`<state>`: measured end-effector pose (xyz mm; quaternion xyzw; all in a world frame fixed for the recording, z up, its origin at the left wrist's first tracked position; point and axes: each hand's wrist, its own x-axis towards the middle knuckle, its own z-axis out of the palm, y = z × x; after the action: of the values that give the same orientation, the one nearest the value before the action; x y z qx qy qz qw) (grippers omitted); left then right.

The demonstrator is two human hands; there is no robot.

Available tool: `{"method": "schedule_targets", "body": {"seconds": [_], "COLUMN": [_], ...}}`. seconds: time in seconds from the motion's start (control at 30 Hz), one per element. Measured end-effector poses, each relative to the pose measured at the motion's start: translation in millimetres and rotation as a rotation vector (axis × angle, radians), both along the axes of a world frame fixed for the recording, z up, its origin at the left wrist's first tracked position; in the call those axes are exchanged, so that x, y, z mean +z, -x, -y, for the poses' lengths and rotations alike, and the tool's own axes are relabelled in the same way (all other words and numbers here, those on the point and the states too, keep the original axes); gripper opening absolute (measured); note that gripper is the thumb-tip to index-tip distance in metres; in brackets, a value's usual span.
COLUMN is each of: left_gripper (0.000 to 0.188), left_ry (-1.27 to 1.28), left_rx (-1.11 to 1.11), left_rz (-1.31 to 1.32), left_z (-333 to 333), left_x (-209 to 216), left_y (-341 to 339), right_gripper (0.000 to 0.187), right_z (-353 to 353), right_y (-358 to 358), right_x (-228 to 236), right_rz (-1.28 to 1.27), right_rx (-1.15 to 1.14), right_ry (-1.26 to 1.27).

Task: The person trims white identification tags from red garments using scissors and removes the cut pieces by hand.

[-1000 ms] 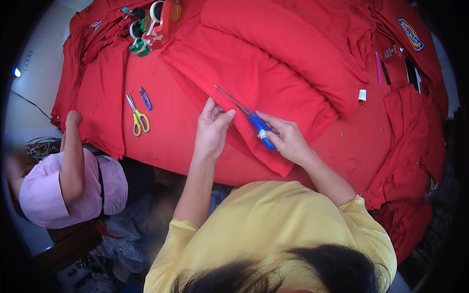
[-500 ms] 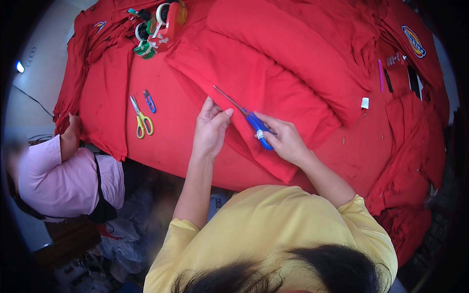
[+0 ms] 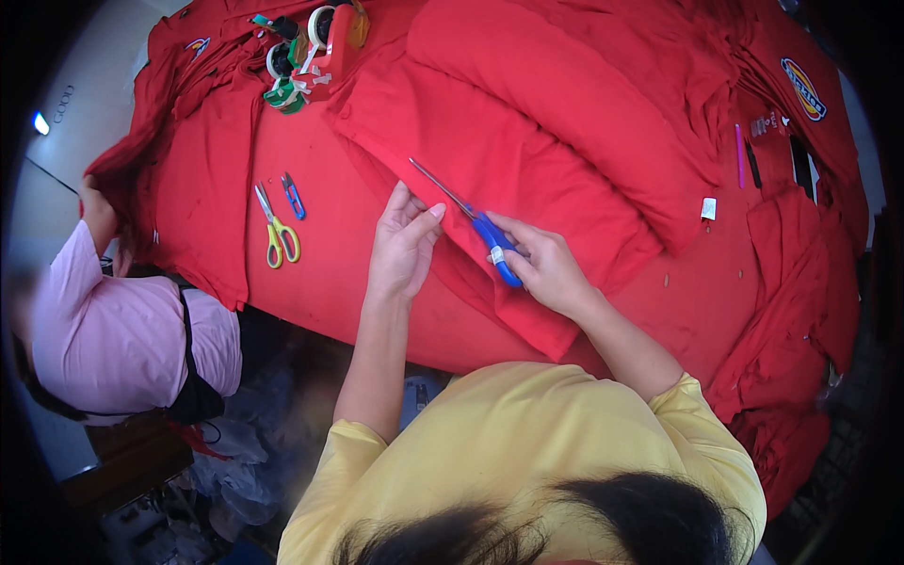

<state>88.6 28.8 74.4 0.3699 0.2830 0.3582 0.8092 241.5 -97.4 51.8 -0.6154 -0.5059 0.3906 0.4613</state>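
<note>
My left hand (image 3: 407,240) is at the near left edge of a folded red garment (image 3: 490,141), its fingers curled and the thumb against the cloth, pinching the edge. In my right hand (image 3: 546,268) is a blue-handled tool (image 3: 492,245) with a slim pointed metal shaft and a white label on the handle. Its shaft lies just above the garment, the tip pointing up and left past my left fingertips. Whether it has one blade or two closed together cannot be made out. A thick fold of red cloth (image 3: 565,104) lies beyond my hands.
Yellow-handled scissors (image 3: 280,235) and blue thread snips (image 3: 293,196) lie left on the red-covered table. Tape dispensers (image 3: 315,56) stand at the far left. A pink pen (image 3: 740,155) lies right, near more red garments (image 3: 791,273). A co-worker in pink (image 3: 122,330) handles red cloth at left.
My hands stay almost in place, the tool's tip shifting slightly. The co-worker's hand has moved up and left, pulling the red cloth outward at the table's left edge.
</note>
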Motion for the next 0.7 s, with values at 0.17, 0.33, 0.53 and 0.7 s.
{"method": "schedule_targets", "body": {"seconds": [0.17, 0.33, 0.53, 0.7], "left_gripper": [0.039, 0.038, 0.046, 0.046], "left_ry": [0.102, 0.024, -0.033, -0.036], "left_rx": [0.115, 0.08, 0.01, -0.028], "left_rz": [0.103, -0.016, -0.067, -0.063], "left_z": [-14.3, -17.1, -14.3, -16.0], "left_x": [-3.2, -1.8, 2.0, -0.4], "left_y": [-2.6, -1.9, -1.8, 0.4], "right_gripper": [0.049, 0.052, 0.049, 0.044], "right_z": [2.0, 1.1, -11.1, -15.0], "right_y": [0.2, 2.5, 0.4, -7.8], "right_x": [0.9, 14.0, 3.1, 17.1], "right_rz": [0.075, 0.252, 0.237, -0.29], "right_rx": [0.012, 0.013, -0.032, 0.037], "right_ry": [0.02, 0.019, -0.163, 0.185]}}
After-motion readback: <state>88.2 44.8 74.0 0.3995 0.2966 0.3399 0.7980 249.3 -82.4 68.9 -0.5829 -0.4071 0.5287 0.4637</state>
